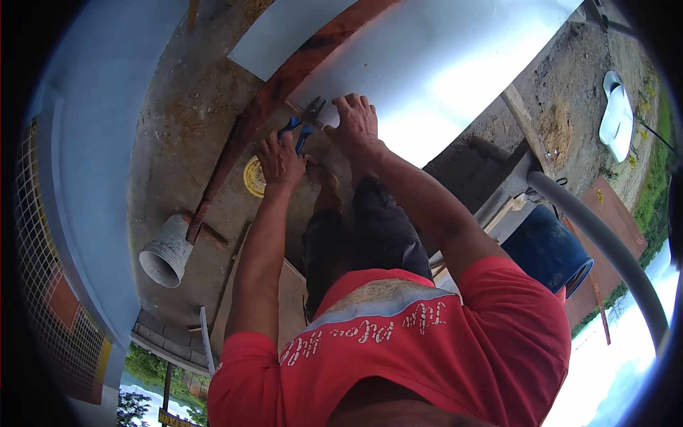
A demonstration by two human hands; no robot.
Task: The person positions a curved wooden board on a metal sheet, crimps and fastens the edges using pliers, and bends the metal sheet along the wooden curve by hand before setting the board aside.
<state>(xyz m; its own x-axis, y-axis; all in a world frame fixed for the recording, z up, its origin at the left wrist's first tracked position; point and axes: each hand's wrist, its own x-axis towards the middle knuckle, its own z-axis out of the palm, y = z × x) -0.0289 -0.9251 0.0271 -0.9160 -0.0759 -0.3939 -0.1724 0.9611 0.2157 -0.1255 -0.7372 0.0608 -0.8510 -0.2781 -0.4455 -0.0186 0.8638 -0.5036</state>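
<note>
My left hand [281, 160] is closed around the blue handles of a pair of pliers [313, 109], whose metal head lies at the near edge of a large shiny metal sheet [405, 78]. Right beside the pliers, my right hand [356, 124] grips that edge, its fingers bent over the top and its thumb close to the pliers' head. A long reddish-brown wooden beam [249, 124] crosses over the sheet and runs down to the left of my left hand. Whatever lies under my right palm is hidden.
A round yellow lid [254, 176] lies near my bare feet. At the left, a whitish bucket [165, 250] is tipped over by the beam's lower end. A dark blue barrel [548, 249] and thick grey pipe [605, 238] stand at right. A white object [616, 117] lies on the ground.
</note>
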